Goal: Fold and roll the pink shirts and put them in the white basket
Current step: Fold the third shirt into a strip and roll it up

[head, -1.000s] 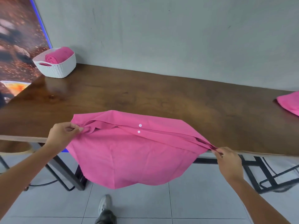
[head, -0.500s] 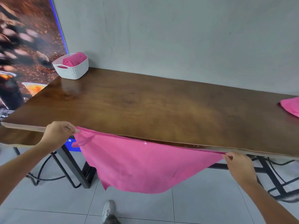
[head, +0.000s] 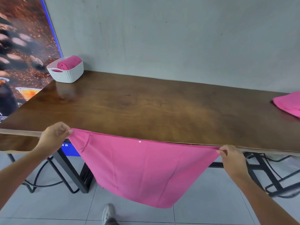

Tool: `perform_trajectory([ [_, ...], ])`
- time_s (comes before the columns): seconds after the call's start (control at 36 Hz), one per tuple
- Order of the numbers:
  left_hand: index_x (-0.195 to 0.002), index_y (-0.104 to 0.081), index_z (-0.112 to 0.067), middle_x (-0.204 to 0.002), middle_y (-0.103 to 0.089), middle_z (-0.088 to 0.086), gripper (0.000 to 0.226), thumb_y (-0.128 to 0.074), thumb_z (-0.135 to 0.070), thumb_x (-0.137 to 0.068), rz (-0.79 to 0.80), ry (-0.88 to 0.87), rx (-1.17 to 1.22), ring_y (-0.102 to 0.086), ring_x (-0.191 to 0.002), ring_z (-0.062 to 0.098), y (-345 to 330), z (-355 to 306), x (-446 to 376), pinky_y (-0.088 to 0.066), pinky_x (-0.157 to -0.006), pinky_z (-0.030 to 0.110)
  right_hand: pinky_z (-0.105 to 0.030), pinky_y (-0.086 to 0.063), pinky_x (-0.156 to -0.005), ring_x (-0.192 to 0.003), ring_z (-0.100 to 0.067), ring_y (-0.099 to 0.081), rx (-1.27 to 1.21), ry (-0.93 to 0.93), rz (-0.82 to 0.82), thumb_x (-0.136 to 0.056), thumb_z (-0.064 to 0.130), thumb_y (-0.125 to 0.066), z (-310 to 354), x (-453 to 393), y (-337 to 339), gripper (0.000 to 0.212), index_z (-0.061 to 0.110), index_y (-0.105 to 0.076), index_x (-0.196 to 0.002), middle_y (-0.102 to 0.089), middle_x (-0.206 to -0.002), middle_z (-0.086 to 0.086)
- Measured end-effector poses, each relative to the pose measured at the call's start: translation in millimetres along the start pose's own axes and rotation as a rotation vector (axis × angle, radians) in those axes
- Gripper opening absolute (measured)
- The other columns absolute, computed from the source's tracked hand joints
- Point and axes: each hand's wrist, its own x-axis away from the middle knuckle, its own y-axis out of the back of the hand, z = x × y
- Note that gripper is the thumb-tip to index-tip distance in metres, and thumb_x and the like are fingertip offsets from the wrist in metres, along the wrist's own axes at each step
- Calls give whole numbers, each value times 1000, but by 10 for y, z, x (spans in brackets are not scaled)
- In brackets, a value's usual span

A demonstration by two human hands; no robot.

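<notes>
The second pink shirt (head: 289,104) on the table's (head: 154,108) right end is cut off by the frame edge.

A long wooden table (head: 146,108) with a dark brown, glossy top runs across the middle of the frame. Behind it, in the upper part, there is a plain grey wall (head: 178,38). In the upper left, a large poster (head: 21,51) with blurred brown shapes and a blue edge stands against the wall. Under the table, black metal legs (head: 73,172) are visible at lower left and lower right. The floor (head: 203,211) has light grey tiles. At the bottom centre, a grey shoe (head: 108,214) rests on the floor.
</notes>
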Motion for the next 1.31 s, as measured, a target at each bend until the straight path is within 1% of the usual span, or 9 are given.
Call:
perform_trajectory([
  [0.11, -83, -63, -13, -85, -70, 2, 15, -67, -17, -96, -11, 11, 26, -63, -79, 24, -46, -32, -14, -43, -65, 34, -35, -40, -66, -80, -22, -58, -38, -3, -28, -98, 12, -58, 7, -25, 14, 8, 18, -57, -92, -62, -82, 3],
  [0.22, -90, -59, -13, -84, -66, 4, 10, -65, -15, -97, -46, 26, 41, -60, -77, 22, -103, -75, -47, -40, -61, 34, -37, -42, -74, -84, -24, -60, -98, -37, -55, -97, 14, -60, 4, -81, 13, 15, 20, -56, -111, -65, -89, 2],
  [0.33, -102, -62, -13, -91, -68, 2, 9, -68, -16, -96, -71, 66, 79, -61, -77, 20, -135, -56, -96, -42, -61, 31, -34, -39, -65, -81, -23, -60, -124, -8, -101, -97, 12, -59, 24, -128, 1, 12, 17, -65, -89, -64, -82, 6],
  [0.42, -96, -69, -12, -91, -70, 5, 3, -69, -16, -95, -82, 84, 57, -62, -78, 22, -178, -42, -126, -45, -60, 25, -35, -38, -66, -81, -24, -58, -193, -49, -117, -97, 12, -59, 43, -173, -21, 12, 14, -66, -88, -63, -83, 3],
  [0.58, -92, -68, -9, -85, -70, 8, 7, -66, -14, -97, -145, 194, 92, -60, -68, 25, -386, -62, -247, -42, -59, 33, -35, -33, -66, -83, -29, -55, -264, -208, -110, -99, 13, -53, 187, -229, -115, 15, 7, -63, -89, -63, -86, -7],
  [0.72, -93, -67, -11, -86, -69, 12, 8, -63, -16, -98, -180, 251, 72, -61, -79, 33, -530, -44, -390, -49, -73, 40, -43, -39, -63, -83, -49, -57, -166, -231, -117, -97, 4, -50, 241, -324, -183, 24, -14, -60, -84, -62, -78, -28],
  [0.81, -92, -66, -12, -85, -66, 9, 10, -61, -16, -99, -194, 276, 38, -60, -88, 35, -608, -59, -444, -49, -78, 43, -47, -47, -73, -88, -47, -57, -57, -202, -132, -96, 8, -52, 174, -445, -309, 25, -1, -65, -78, -66, -82, -22],
  [0.97, -93, -69, -20, -95, -67, 8, 19, -53, -12, -99, -241, 350, -154, -48, -112, 41, -773, -39, -547, -37, -100, 52, -47, -44, -84, -104, -43, -50, 82, -255, -148, -98, 17, -61, 170, -634, -470, 18, 6, -75, -97, -65, -105, -23],
  [1.31, -100, -68, -13, -117, -61, 19, 20, -48, -12, -97, -317, 373, -265, -43, -118, 40, -1035, -255, -908, -29, -101, 50, -52, -35, -95, -109, -44, -48, 160, -265, -167, -103, 20, -51, 251, -1030, -769, 22, 7, -68, -101, -63, -107, -23],
])
